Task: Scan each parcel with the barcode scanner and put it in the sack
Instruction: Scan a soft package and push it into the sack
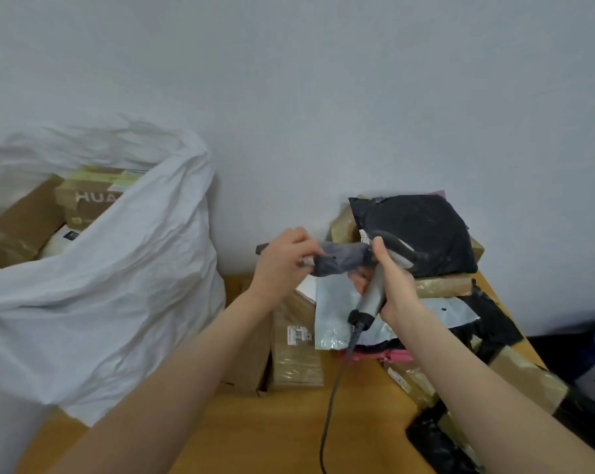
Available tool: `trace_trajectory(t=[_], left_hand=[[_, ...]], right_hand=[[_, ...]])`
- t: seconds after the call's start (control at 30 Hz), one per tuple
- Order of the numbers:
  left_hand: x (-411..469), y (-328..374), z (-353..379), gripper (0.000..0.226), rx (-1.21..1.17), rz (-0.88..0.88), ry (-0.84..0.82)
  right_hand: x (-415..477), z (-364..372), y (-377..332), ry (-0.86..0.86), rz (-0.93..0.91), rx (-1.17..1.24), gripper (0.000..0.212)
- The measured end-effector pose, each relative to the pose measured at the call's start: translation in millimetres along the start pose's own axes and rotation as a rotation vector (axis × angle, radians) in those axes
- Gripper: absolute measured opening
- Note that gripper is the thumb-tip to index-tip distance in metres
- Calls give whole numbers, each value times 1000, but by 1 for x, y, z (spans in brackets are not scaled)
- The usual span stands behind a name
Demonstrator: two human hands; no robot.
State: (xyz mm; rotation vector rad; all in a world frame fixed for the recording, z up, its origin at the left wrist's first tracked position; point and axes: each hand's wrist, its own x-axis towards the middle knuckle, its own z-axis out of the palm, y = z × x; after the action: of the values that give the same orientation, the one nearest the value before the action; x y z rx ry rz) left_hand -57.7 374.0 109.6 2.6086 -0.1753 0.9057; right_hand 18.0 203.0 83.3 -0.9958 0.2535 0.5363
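Note:
My left hand [284,260] grips one end of a small grey plastic-wrapped parcel [340,258], held up over the table. My right hand [392,278] is wrapped round the handle of a grey barcode scanner [386,265]; its head sits right against the parcel's other end and its cable [333,388] trails down across the table. The big white sack [118,268] stands open at the left, with brown cardboard boxes [67,203] inside it.
On the wooden table [289,432] lies a heap of parcels: a black mailer [422,230] on top at the back, brown taped boxes [296,347], a silver mailer [337,319], a pink one [392,355]. A pale wall is behind.

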Motion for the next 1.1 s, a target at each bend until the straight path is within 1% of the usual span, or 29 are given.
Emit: trace_trajectory(t=[0.03,0.07,0.13,0.17,0.2,0.23,0.27,0.3,0.33,0.37,0.4,0.43,0.47,0.5,0.53,0.57,0.6,0.67,0.73,0.83,0.9,1.0,1.1], left_hand=[[-5,6,1,14,81,129,-24],[-9,10,2,15,124,208,-43],[-16,10,1,16,145,292,-101],[-19,7,0,16,157,315,-162],[-23,1,-3,22,161,297,-249],[-27,-5,-7,28,132,233,-322],[-29,-10,-11,30,64,108,-338],[-30,-16,-15,28,-30,-71,-300],[-29,-21,-18,28,-125,-293,-234],[-26,-29,-21,33,-230,-544,-182],[-24,-35,-22,43,-371,-811,-195],[-22,-41,-21,54,-557,-1047,-259],[-24,-45,-21,63,-747,-1216,-339],[-27,-49,-20,66,-881,-1292,-400],[-30,-51,-20,67,-957,-1301,-423],[-34,-52,-20,64,-988,-1277,-404],[-36,-54,-20,57,-989,-1248,-351],[-40,-61,-18,36,-975,-1198,-209],[-44,-67,-17,24,-1005,-1141,-86],[-51,-70,-14,16,-1002,-1072,25],[-56,-67,-11,15,-964,-1032,43],[-62,-65,-5,18,-877,-1016,71],[-66,-62,1,14,-820,-1055,112]], right_hand=[[-1,4,-1,0,10,-28,40],[-1,8,0,16,13,-75,36],[-1,14,4,92,-4,-171,29],[0,15,6,141,-24,-203,25],[1,17,8,182,-46,-224,24],[1,17,8,208,-68,-237,23],[1,17,8,214,-89,-241,21],[0,17,8,198,-110,-237,19],[-1,15,8,166,-134,-237,17],[-3,14,9,125,-161,-242,16],[-5,12,10,79,-185,-249,17],[-7,10,12,31,-209,-253,18],[-9,9,15,-19,-226,-259,21],[-11,9,18,-63,-234,-267,24],[-13,9,20,-92,-237,-279,26],[-15,8,22,-102,-239,-295,27],[-16,7,23,-95,-239,-309,26],[-17,0,24,-48,-222,-328,26],[-20,-9,24,3,-190,-325,28],[-34,-14,26,-11,-138,-319,21],[-47,-12,32,-37,-115,-339,17],[-70,-4,47,-70,-130,-449,22],[-92,3,62,-75,-142,-486,24]])
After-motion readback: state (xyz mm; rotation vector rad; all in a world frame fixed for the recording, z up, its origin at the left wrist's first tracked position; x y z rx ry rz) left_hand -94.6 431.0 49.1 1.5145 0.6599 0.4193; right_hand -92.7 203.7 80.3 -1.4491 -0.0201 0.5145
